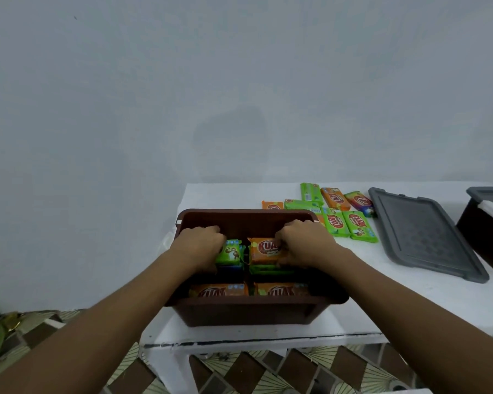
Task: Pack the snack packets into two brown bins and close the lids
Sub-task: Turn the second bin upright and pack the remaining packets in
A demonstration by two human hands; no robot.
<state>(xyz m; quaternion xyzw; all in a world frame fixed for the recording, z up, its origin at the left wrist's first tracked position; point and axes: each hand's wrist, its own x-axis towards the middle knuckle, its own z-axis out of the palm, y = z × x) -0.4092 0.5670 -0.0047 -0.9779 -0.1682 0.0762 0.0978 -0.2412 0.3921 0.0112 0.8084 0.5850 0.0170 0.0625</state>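
An open brown bin [248,311] stands on the white table in front of me. Both hands reach inside it. My left hand [200,245] grips a green snack packet [230,253] on the left stack. My right hand [303,242] grips an orange snack packet [264,250] on the right stack. Two more orange packets [219,290] lie in the bin's near half. Several loose green and orange packets [336,209] lie on the table behind the bin to the right. A second brown bin [484,237] shows at the right edge.
A grey lid [421,231] lies flat on the table between the loose packets and the second bin, which has a grey lid on it. A plain wall rises behind the table. Patterned floor tiles [268,373] show below the table's front edge.
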